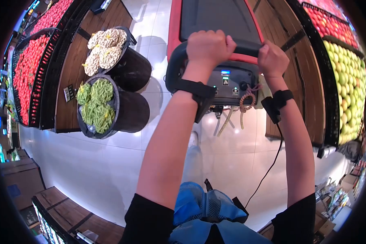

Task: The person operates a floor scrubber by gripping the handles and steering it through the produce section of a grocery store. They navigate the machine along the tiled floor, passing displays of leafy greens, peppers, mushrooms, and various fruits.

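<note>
Tiled floor [114, 162]; buckets [133, 112] hold bundled produce [98, 92]; fingers [209, 37] of both hands [205, 48] [273, 59] clamp the handle [247, 48].

No readable text, console labels [235, 92] too small

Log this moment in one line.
left hand: gripping handle | right hand: gripping same handle | machine: display lit blue

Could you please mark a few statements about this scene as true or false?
1. The left hand and right hand both grip the dark handle of the machine. True.
2. The coiled cord hangs at the control panel's left side. False: it hangs at the right.
3. Green produce fills the bucket nearer the person. True.
4. Only the left wrist wears a black band. False: the right wrist does too.
</note>
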